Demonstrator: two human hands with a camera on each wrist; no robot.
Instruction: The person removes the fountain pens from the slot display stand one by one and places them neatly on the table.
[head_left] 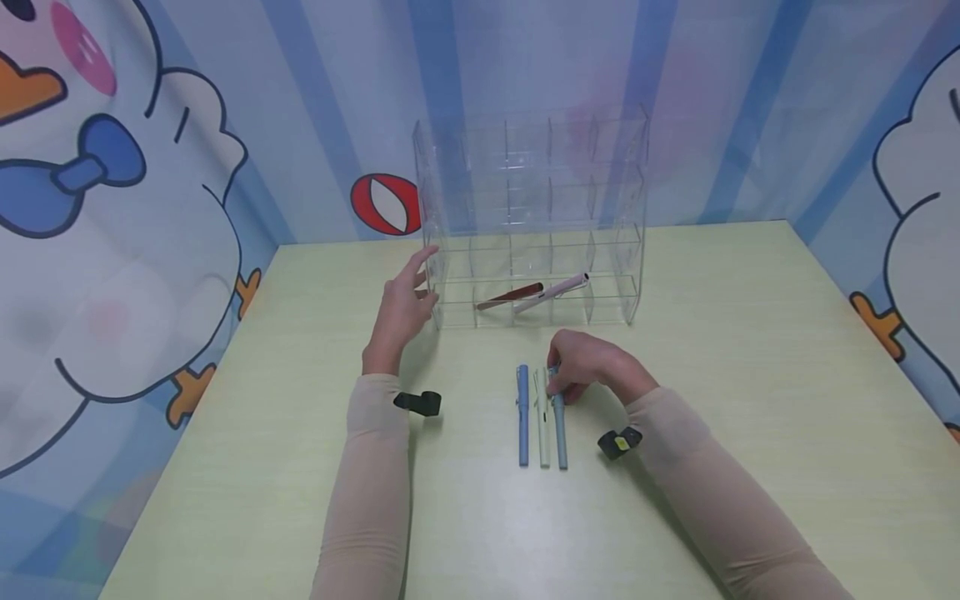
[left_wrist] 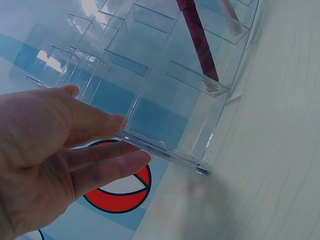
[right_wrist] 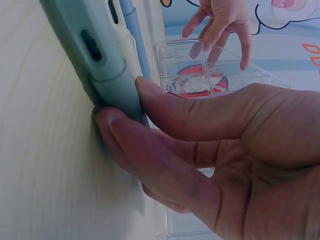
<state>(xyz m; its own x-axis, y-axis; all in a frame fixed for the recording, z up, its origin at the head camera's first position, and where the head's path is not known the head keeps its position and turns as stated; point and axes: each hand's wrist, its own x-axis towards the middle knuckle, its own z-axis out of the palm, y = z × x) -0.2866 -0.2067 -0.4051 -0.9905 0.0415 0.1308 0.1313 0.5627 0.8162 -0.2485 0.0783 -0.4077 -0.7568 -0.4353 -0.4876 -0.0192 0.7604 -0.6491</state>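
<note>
My right hand (head_left: 588, 362) pinches the far end of a grey-teal pen (right_wrist: 107, 65) between thumb and fingers. The pen lies along the table, its near end toward me. Left of it lie a pale green pen (head_left: 543, 425) and a blue pen (head_left: 522, 417), roughly parallel. At the left side of a clear acrylic divided rack (head_left: 429, 208), my left hand (head_left: 401, 312) touches the side panel with fingers spread and fairly straight. A dark red pen (left_wrist: 200, 45) and a pale pink pen (head_left: 551, 293) lean slantwise in the rack's lowest front compartments.
The rack stands at the back of a pale wood-grain table (head_left: 247, 433), close to a printed cloth backdrop (head_left: 337, 100) with cartoon figures. Its transparent dividers form several rows of compartments. Each wrist wears a small black camera (head_left: 420, 403).
</note>
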